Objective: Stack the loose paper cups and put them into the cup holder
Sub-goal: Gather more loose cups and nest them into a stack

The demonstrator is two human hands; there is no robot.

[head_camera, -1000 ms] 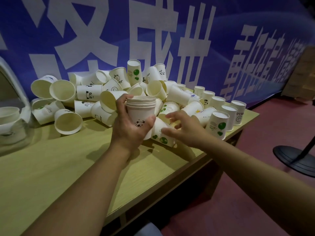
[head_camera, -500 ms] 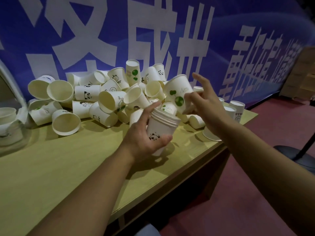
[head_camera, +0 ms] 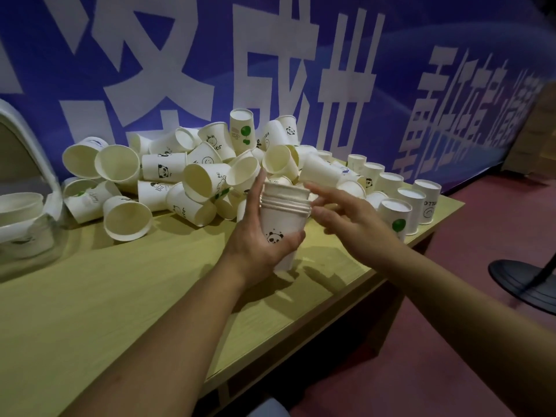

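My left hand point(head_camera: 258, 236) grips a stack of nested paper cups point(head_camera: 284, 212) with a panda print, held upright above the table. Just to the right of the stack's rims, my right hand point(head_camera: 346, 215) is open, fingers spread and holding nothing. Behind them a heap of loose paper cups point(head_camera: 192, 173) lies on the wooden table point(head_camera: 120, 296). Several more cups point(head_camera: 412, 203) stand upside down in rows at the right end. At the far left edge stands a clear cup holder point(head_camera: 27, 212) with cups inside.
A blue banner with large white characters point(head_camera: 270, 64) hangs right behind the table. The table's front edge runs diagonally; beyond it is red floor point(head_camera: 421, 356) with a black round stand base point(head_camera: 523, 278) at the right.
My right hand has pushed the green-leaf cup into the stack and let go of it. The stack has come upright, and my right hand now hovers open beside it.
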